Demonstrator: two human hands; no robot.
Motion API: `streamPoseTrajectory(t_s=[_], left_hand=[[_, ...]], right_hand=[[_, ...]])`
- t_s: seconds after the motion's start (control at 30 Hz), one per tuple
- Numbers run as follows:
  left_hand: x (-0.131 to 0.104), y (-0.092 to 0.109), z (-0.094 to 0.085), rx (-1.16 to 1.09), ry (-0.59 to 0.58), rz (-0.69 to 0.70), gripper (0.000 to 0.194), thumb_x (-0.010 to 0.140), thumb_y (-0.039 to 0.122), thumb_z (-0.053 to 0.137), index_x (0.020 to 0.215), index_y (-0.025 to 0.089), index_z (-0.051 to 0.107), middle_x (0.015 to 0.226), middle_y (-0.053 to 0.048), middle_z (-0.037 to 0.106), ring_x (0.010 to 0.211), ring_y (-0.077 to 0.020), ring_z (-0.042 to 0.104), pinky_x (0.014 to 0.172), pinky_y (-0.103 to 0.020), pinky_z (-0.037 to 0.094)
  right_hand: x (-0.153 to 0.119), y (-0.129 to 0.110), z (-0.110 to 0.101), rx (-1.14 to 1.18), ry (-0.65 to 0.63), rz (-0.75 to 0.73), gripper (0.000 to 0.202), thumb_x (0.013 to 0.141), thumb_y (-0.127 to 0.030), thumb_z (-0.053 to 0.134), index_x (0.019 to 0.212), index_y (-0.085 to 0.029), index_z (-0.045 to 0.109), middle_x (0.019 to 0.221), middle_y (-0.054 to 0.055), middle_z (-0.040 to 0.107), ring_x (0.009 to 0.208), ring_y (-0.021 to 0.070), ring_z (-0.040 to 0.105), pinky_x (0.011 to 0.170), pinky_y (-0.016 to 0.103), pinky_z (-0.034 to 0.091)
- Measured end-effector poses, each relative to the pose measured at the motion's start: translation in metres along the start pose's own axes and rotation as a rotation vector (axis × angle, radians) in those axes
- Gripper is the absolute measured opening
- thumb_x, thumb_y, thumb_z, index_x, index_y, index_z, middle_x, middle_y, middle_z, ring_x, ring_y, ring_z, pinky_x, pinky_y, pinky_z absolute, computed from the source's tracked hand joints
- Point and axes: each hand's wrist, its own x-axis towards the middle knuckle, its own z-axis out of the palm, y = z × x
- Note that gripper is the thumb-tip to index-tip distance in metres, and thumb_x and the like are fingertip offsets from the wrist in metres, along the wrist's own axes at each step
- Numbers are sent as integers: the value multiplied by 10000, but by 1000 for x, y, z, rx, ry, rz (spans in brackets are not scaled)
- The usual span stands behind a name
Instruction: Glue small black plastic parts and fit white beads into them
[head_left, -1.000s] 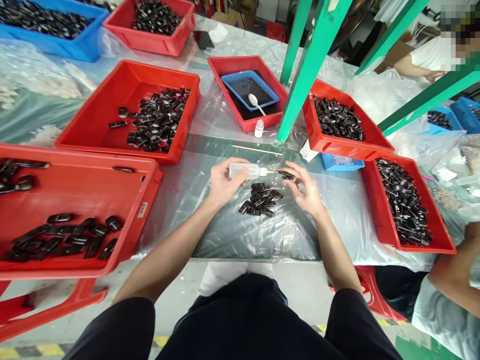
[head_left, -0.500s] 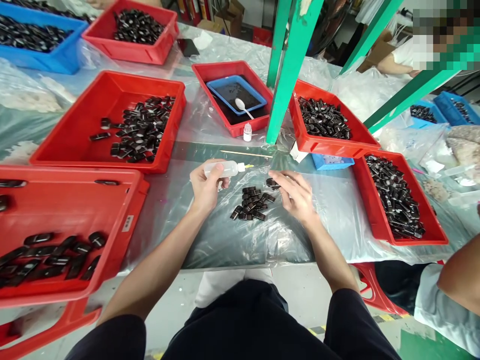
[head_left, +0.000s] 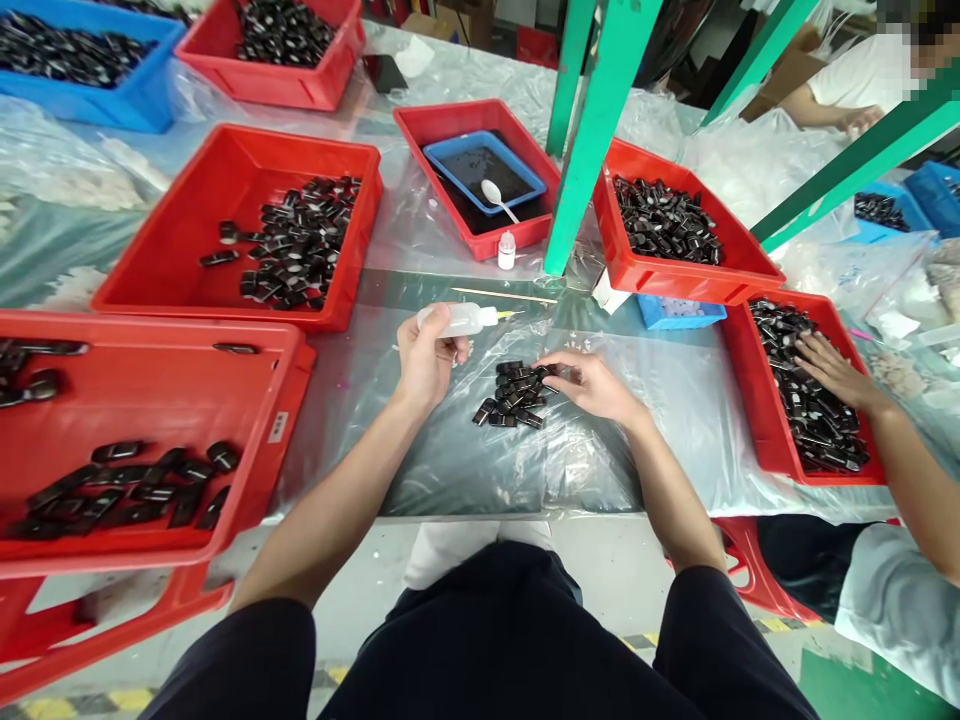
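Note:
My left hand [head_left: 429, 355] is closed around a clear squeeze bottle [head_left: 461, 320], tilted on its side. The bottle has a white cap and a thin yellow needle tip pointing right. On the plastic-covered table lies a small pile of glossy black pieces [head_left: 511, 398]. My right hand [head_left: 592, 385] is at the right edge of this pile, thumb and fingers pinched on a black piece [head_left: 551, 382] partly hidden by the fingers. The needle tip is above the pile, apart from it.
Red bins [head_left: 360, 270] of black pieces stand on both sides. A wooden stick [head_left: 504, 296] and small bottle [head_left: 506, 250] lie beyond my hands, near a green post [head_left: 581, 160]. A spoon [head_left: 491, 193] rests in a blue tray. Another person's hand [head_left: 832, 370] reaches into the right bin.
My right hand has lowered to the pile's right edge. The left hand still holds the bottle. Another person's hand has come into the right bin. The whole view has shifted slightly.

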Motion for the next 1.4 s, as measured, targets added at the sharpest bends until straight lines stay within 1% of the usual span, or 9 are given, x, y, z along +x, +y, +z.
streamPoseTrajectory(t_s=[0.13, 0.23, 0.3, 0.4, 0.47, 0.57, 0.73, 1.07, 1.4], left_hand=[[0, 0, 0, 11, 4, -2, 516, 660, 649, 893, 763, 168, 739, 489, 20, 579, 391, -88, 479, 380, -228, 347], [0, -1, -1, 18, -9, 7, 535, 669, 673, 882, 778, 170, 739, 489, 21, 571, 393, -88, 470, 378, -234, 347], [0, -2, -2, 30, -21, 14, 538, 676, 680, 877, 785, 172, 735, 513, 12, 591, 400, -90, 475, 375, -237, 347], [-1, -4, -2, 60, -60, 23, 540, 678, 677, 885, 785, 173, 722, 570, -14, 644, 414, -94, 501, 370, -236, 350], [-2, -5, -2, 86, -100, 25, 546, 659, 677, 901, 774, 173, 726, 586, -26, 665, 410, -94, 501, 365, -234, 349], [-5, -5, -2, 134, -167, 19, 536, 642, 680, 915, 745, 184, 743, 555, -14, 650, 399, -94, 485, 360, -228, 340], [-6, -7, -4, 197, -233, 7, 525, 657, 691, 905, 730, 192, 760, 522, -5, 630, 392, -98, 475, 359, -223, 343], [-5, -12, -7, 208, -232, 8, 497, 677, 667, 909, 764, 193, 788, 552, -14, 660, 404, -98, 493, 365, -216, 363], [-3, -13, -9, 246, -252, 18, 528, 682, 700, 902, 760, 191, 784, 529, -6, 640, 389, -96, 493, 370, -215, 370]], right_hand=[[1, -3, 0, 46, -49, 20, 262, 1030, -362, 655, 1168, -192, 799, 1140, 94, 835, 905, 204, 738, 656, 288, 488], [1, -4, -3, 79, -14, -15, 259, 1027, -395, 666, 1128, -198, 800, 1234, 111, 815, 962, 209, 740, 641, 284, 483], [1, -4, -5, 95, 23, -28, 269, 1036, -420, 661, 1107, -196, 791, 1234, 113, 808, 957, 201, 730, 619, 275, 459], [0, -2, -6, 168, 44, 4, 307, 1062, -473, 632, 1105, -195, 754, 1035, 76, 805, 831, 168, 689, 613, 269, 449], [0, -2, -5, 237, 42, 14, 333, 1070, -507, 618, 1097, -193, 725, 890, 36, 753, 734, 146, 635, 627, 269, 462], [0, -3, -5, 280, 68, -9, 358, 1062, -541, 630, 1071, -190, 702, 822, 7, 679, 690, 128, 571, 640, 267, 456], [0, -6, -7, 287, 94, -14, 431, 1043, -614, 627, 1039, -190, 707, 846, 15, 660, 737, 141, 572, 684, 278, 472], [-1, -9, -8, 286, 73, -26, 430, 1039, -609, 636, 1010, -190, 728, 846, 23, 672, 751, 151, 590, 718, 293, 502], [-1, -10, -9, 281, 56, -7, 481, 1036, -638, 622, 1066, -183, 776, 925, 53, 734, 768, 160, 614, 735, 302, 539]])
